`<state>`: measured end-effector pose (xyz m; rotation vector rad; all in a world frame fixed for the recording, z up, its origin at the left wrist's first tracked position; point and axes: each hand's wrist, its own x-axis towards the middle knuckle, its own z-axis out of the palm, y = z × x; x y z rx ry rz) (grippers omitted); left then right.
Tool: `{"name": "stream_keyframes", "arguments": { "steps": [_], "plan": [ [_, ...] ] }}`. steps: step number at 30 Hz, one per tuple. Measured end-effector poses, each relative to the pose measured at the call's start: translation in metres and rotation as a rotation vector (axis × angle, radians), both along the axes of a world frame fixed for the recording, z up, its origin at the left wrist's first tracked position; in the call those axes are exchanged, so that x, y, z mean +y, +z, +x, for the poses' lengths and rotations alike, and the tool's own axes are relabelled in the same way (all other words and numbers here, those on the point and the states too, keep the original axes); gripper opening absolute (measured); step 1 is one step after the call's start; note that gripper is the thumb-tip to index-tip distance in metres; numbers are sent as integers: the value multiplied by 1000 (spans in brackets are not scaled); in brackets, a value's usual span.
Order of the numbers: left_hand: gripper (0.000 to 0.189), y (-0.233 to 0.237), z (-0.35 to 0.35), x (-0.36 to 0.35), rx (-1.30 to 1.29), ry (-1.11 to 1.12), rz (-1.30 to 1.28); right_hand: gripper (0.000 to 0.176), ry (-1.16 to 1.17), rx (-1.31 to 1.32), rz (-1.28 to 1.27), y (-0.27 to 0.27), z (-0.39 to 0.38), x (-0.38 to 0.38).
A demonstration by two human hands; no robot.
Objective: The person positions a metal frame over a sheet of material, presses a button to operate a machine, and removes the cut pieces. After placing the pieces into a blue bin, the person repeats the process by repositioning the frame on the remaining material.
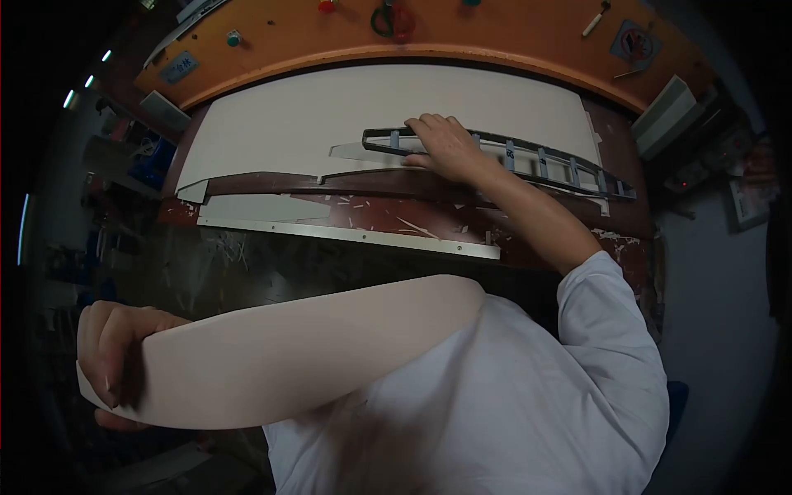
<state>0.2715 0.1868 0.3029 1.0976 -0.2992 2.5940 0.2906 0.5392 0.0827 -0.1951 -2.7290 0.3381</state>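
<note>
My left hand, at the lower left, is closed on one end of a long pale beige cut sheet piece. This piece bends across the front of my white shirt, its rounded end near my chest. Up on the work surface, my right hand grips a long, narrow metal cutting die near its left end. The die has dark edges, grey crossbars and a pointed right end. Beneath it lies a large pale sheet with a cut-out, curved front edge.
An orange machine front with buttons and hung scissors rises behind the sheet. Scraps litter the dark red board, whose front carries a metal strip. Grey upright blocks stand at both sides.
</note>
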Motion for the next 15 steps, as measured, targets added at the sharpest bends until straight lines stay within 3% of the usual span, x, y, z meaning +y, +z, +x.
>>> {"name": "stream_keyframes", "arguments": {
  "steps": [2,5,7,9,11,13,15],
  "plan": [
    [37,-1,-3,-3,-24,-58,-6,65,-17,-33,17,-23,0,-1],
    [38,-4,-7,9,-55,-160,-31,65,-30,142,120,-39,6,-18],
    [36,-9,-11,25,-21,-264,-38,68,72,238,-223,-18,20,-63],
    [34,-15,-18,38,11,-386,-62,76,396,-112,-1244,9,57,-97],
    [30,-26,-24,54,17,-480,-82,75,665,-298,-1779,13,109,-121],
    [28,-41,-30,70,16,-540,-119,65,322,-276,-1655,4,161,-134],
    [29,-54,-37,87,16,-569,-182,49,166,-162,-1567,-13,212,-146]
  ]
}}
